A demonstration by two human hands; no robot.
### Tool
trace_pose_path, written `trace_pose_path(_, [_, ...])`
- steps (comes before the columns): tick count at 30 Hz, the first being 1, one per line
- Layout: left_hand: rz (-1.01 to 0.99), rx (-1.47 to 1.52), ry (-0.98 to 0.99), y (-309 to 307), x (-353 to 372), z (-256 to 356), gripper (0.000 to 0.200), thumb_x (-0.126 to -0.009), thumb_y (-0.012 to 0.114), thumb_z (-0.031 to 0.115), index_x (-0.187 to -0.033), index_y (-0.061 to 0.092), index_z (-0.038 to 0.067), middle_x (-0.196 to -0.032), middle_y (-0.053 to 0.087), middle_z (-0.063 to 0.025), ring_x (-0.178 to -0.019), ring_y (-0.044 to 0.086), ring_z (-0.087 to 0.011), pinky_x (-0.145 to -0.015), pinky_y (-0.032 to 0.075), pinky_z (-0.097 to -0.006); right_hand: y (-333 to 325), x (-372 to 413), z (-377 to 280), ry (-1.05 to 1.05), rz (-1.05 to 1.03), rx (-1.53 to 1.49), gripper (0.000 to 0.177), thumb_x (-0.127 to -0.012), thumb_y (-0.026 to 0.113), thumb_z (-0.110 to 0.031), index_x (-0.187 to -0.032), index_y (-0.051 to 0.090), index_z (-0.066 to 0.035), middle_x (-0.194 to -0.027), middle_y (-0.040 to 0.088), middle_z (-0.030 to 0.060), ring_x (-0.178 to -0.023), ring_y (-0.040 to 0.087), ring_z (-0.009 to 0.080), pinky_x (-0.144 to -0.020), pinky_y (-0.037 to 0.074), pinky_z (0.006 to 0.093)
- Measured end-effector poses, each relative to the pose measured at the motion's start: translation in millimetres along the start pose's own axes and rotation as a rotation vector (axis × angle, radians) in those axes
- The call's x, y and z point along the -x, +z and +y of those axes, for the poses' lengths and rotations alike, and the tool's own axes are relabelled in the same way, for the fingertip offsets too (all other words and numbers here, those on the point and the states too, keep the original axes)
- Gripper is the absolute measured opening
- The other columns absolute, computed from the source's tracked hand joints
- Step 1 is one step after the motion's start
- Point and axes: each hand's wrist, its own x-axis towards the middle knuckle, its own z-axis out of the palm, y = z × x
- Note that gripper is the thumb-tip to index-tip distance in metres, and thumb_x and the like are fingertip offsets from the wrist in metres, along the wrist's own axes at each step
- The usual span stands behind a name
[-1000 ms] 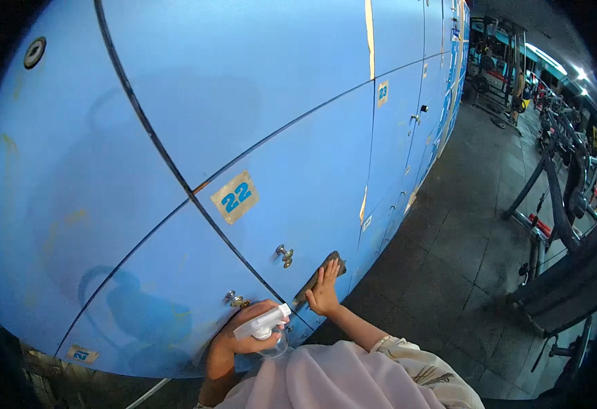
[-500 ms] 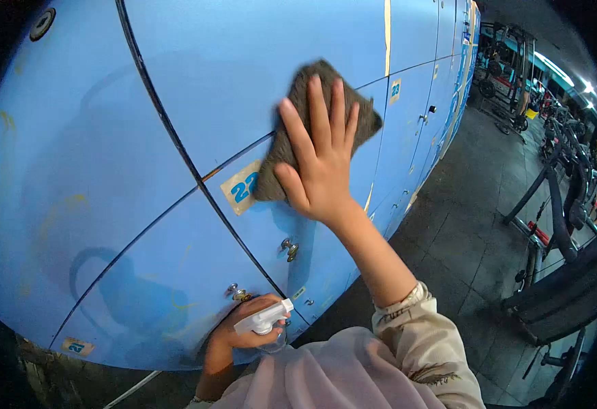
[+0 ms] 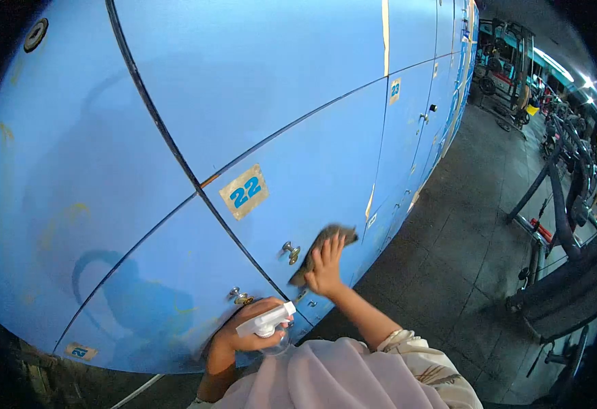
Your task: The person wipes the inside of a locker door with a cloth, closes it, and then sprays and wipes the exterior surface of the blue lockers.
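My right hand [image 3: 326, 267] presses a grey-brown cloth [image 3: 336, 235] against the blue locker door numbered 22, its fingers spread over the cloth. Just left of the cloth is a metal latch [image 3: 290, 253]. The number label [image 3: 244, 191] shows higher up on the same door. At the bottom centre my left hand [image 3: 254, 327] is wrapped round a clear spray bottle with a white trigger head [image 3: 268, 321]. That hand is close to another latch [image 3: 240, 296], on the door labelled 21.
More blue locker doors [image 3: 407, 102] run back to the upper right. Dark floor [image 3: 448, 225] lies beside them. Gym machines [image 3: 557, 204] stand along the right side. A round fitting [image 3: 36, 35] is at the top left.
My right hand and the cloth have moved down the door, from beside the number 22 label to beside the latch. My left hand has hardly moved.
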Motion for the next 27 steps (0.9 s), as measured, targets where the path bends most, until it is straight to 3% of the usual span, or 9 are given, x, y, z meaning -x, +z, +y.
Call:
trace_pose_path(2, [-0.022,-0.009,0.001,-1.5,-0.7,-1.1,0.035,-0.072,0.066,-0.002,-0.106,0.057,0.002,-0.098,0.061,-0.0044,-0.083,0.061,-0.0131,-0.075,0.05,-0.0283,7.6,53.9,-16.8,0.084,-0.161,-0.032,0.071,-0.09,0.045,-0.042,-0.147,0.016,-0.011,-0.153,0.002,0.0206,-0.136,0.001,0.054,-0.099,0.003,0.0751])
trace_pose_path(4, [-0.021,0.008,-0.004,-1.2,0.7,-6.0,0.035,-0.072,0.066,-0.002,-0.106,0.057,0.003,-0.096,0.061,-0.0042,-0.082,0.061,-0.0133,-0.074,0.049,-0.0285,15.9,88.4,-27.5,0.094,-0.192,-0.038,0.074,-0.09,0.046,-0.042,-0.148,0.012,-0.01,-0.152,-0.002,0.0237,-0.134,-0.001,0.056,-0.099,0.002,0.0747])
trace_pose_path(7, [0.008,0.025,0.007,0.2,0.8,-1.5,0.036,-0.072,0.066,-0.002,-0.106,0.058,0.003,-0.095,0.06,-0.0039,-0.082,0.061,-0.0133,-0.073,0.048,-0.0285,18.3,85.4,-31.6,0.123,-0.21,-0.061,0.077,-0.091,0.045,-0.045,-0.148,0.008,-0.01,-0.151,-0.007,0.0258,-0.134,-0.003,0.0569,-0.1,0.0,0.0732])
trace_pose_path(11, [0.031,0.027,0.02,2.0,2.0,-5.9,0.036,-0.072,0.065,-0.003,-0.106,0.058,0.004,-0.094,0.06,-0.0035,-0.081,0.06,-0.0131,-0.073,0.048,-0.0282,8.5,16.7,-57.8,0.292,-0.064,-0.134,0.08,-0.09,0.044,-0.05,-0.149,0.004,-0.011,-0.151,-0.005,0.0263,-0.135,-0.002,0.0547,-0.101,-0.003,0.0703])
trace_pose_path(16, [0.009,-0.036,0.011,0.3,-0.9,4.1,0.034,-0.072,0.065,-0.002,-0.105,0.058,0.003,-0.094,0.059,-0.0034,-0.082,0.061,-0.0129,-0.073,0.049,-0.0283,-13.5,-96.6,-68.3,0.153,0.127,-0.13,0.089,-0.086,0.046,-0.058,-0.149,0.003,-0.012,-0.151,0.005,0.0274,-0.136,0.003,0.053,-0.102,-0.003,0.0688])
trace_pose_path(20, [-0.037,-0.075,0.024,-3.3,-1.2,3.5,0.034,-0.072,0.065,-0.001,-0.105,0.057,0.003,-0.096,0.06,-0.0039,-0.083,0.062,-0.0128,-0.075,0.049,-0.0283,-10.9,-108.3,-58.1,0.031,0.163,-0.068,0.099,-0.083,0.047,-0.065,-0.148,-0.002,-0.009,-0.149,0.008,0.0307,-0.137,0.008,0.0507,-0.104,-0.003,0.0653])
trace_pose_path(23, [-0.006,-0.036,-0.014,-0.8,-1.1,5.4,0.035,-0.072,0.065,-0.002,-0.106,0.057,0.003,-0.095,0.059,-0.0037,-0.084,0.061,-0.0129,-0.076,0.049,-0.0281,-9.2,-93.4,-57.1,0.087,0.12,-0.104,0.098,-0.082,0.047,-0.065,-0.148,0.004,-0.007,-0.15,0.01,0.0277,-0.138,0.009,0.0479,-0.104,-0.001,0.0657])
trace_pose_path(27, [-0.028,-0.112,0.076,-4.6,-3.6,6.2,0.038,-0.072,0.066,-0.002,-0.108,0.056,0.003,-0.095,0.059,-0.0038,-0.084,0.061,-0.0131,-0.076,0.048,-0.0282,8.8,-26.8,-45.0,0.046,0.042,-0.004,0.093,-0.082,0.044,-0.067,-0.147,0.016,-0.006,-0.153,0.011,0.0197,-0.139,0.008,0.0463,-0.104,0.001,0.0674])
